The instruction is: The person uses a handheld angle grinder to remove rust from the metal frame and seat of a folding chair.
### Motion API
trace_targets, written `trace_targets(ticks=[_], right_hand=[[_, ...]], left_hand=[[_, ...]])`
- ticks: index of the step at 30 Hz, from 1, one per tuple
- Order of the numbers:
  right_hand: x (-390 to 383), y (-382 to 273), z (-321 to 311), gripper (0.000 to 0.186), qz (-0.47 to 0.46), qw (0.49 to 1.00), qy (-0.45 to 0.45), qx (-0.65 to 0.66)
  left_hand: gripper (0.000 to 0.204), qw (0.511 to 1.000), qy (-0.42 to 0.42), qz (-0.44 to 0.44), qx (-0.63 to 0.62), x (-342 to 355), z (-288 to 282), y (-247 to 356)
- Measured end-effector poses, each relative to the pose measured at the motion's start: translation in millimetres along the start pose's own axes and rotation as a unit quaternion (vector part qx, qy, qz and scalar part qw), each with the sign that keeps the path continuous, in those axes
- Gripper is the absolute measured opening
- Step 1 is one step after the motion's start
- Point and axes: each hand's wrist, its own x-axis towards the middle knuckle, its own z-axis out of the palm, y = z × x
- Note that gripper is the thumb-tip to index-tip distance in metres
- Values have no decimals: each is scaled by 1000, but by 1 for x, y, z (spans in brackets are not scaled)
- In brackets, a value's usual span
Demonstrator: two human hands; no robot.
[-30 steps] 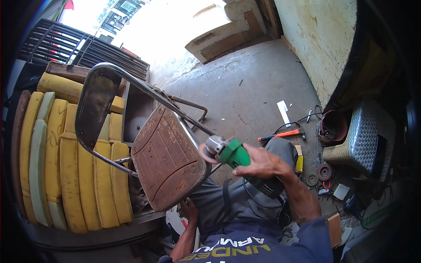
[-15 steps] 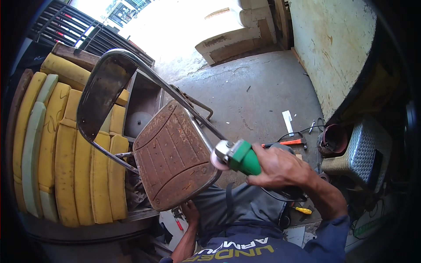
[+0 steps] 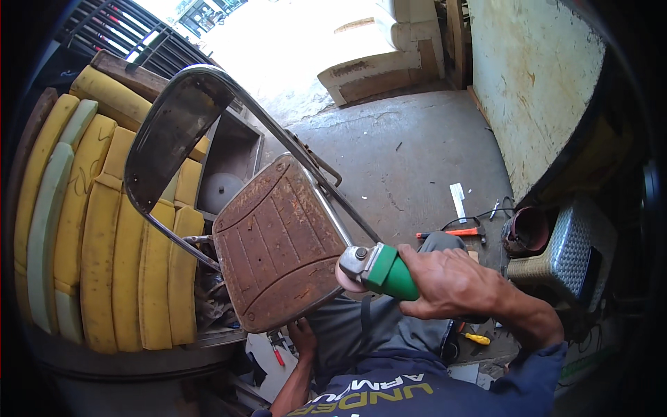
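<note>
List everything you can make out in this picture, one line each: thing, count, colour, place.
Folding chair: one, rusty brown seat, centre-left
Angle grinder: one, green and silver, beside the seat's right corner
Foam cushions: several, yellow and pale green, left
Metal grille: at least one, black, upper left
Metal box: one, grey, behind the chair
Furniture frame: one, cream, top
Panel: one, stained cream, upper right
Strip: one, white, floor right
Hammer: one, orange handle, floor right
Screwdriver: one, yellow handle, lower right
Bucket: one, dark reddish, right
Right hand: one, bare, around the grinder
Left hand: one, bare, at the seat's lower edge
</note>
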Motion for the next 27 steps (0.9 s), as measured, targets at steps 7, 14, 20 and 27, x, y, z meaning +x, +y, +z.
trace_targets(ticks=[7,14,20,27], right_hand=[[94,17,-21,61,39,993,97,56],[14,21,34,73,-1,991,113,75],[-12,24,69,78,98,942,143,286],[1,55,108,84,65,906,139,395]], left_hand=[[37,999,11,43,-9,15,2,-5],[37,999,-14,-16,-35,8,-20,-9],[37,828,-30,-261,-494,33,-59,0],[63,731,-35,-210,-648,77,-118,-7]])
